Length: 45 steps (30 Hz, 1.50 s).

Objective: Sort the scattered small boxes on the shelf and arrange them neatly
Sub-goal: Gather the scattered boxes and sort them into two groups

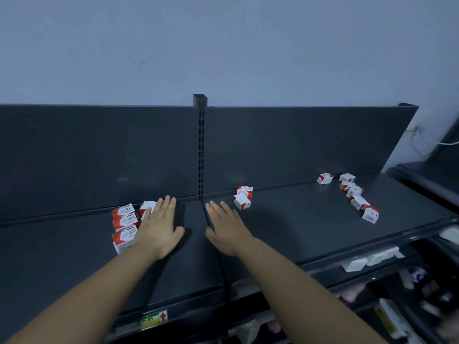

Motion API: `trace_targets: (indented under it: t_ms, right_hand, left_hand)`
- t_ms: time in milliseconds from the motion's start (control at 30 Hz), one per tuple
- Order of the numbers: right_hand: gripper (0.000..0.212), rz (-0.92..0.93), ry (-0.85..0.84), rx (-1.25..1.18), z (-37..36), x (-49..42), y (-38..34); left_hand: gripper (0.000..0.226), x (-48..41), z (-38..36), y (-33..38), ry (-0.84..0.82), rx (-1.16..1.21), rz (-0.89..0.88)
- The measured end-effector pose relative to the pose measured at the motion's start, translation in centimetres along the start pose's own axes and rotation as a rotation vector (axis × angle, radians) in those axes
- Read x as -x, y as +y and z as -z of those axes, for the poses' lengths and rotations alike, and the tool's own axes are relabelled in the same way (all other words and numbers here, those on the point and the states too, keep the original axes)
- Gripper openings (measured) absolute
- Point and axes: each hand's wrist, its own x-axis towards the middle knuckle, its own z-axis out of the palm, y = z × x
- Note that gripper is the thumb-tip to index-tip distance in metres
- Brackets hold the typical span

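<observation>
Red-and-white small boxes all over this dark shelf (pixel 285 227), and they read as light, stiff cartons with crisp corners. Easy to pinch across two opposite faces, though I'd guess they skid on that smooth metal if nudged rather than lifted. Squeeze hard and the card could well dent.

On the left, a tidy cluster of boxes (pixel 124 224) stands packed together near the back panel, touching one another. Just right of the centre seam, a pair of boxes (pixel 243 197) sits askew, one in front of the other. Far right, a lone box (pixel 325 178) sits against the back, and a ragged string of boxes (pixel 357 197) trails toward the front edge.

The left hand (pixel 159 227) is spread flat, fingers extended, gripping nothing, its fingertips over the right side of the cluster. The right hand (pixel 227 227) is flat and empty too, hovering near the seam, just short of the askew pair.

Below the shelf, lower tiers (pixel 387 281) hold assorted goods, too blurred to identify.
</observation>
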Motion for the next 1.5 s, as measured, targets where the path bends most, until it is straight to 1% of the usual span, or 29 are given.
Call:
trace_targets:
  t_ms: [167,300,467,667,900,1100,1333,1500]
  right_hand:
    - [0.067,-0.013,0.018,0.037,1.5,1.0,4.9]
    - [0.068,-0.034,0.005,0.034,2.9,1.9,9.4]
    - [0.068,-0.051,-0.044,0.072,4.1,3.2,15.1]
    - [0.068,-0.025,-0.04,0.094,6.2,4.3,21.4]
    - [0.068,0.005,-0.019,0.021,7.6,5.4,26.1]
    - [0.068,-0.026,-0.03,0.012,7.6,4.9,28.1]
    - [0.069,-0.162,-0.021,0.078,9.4,4.9,31.6]
    - [0.07,-0.321,-0.007,0.074,10.6,5.4,35.3]
  left_hand:
    - [0.08,-1.8,-1.3,5.1,-0.087,0.018,-0.08]
    - [0.078,-3.1,-2.3,10.1,-0.108,0.028,-0.122]
    - [0.077,-5.2,-3.7,16.8,-0.135,0.033,-0.108]
    - [0.076,-7.2,-5.2,23.8,-0.13,0.049,-0.098]
    - [0.074,-7.8,-6.5,28.0,-0.152,0.034,-0.092]
    - [0.073,-9.1,-6.8,28.7,-0.173,-0.011,-0.12]
    - [0.074,-13.0,-7.3,30.3,-0.225,-0.026,-0.22]
    - [0.074,-15.2,-8.2,33.1,-0.266,0.007,-0.327]
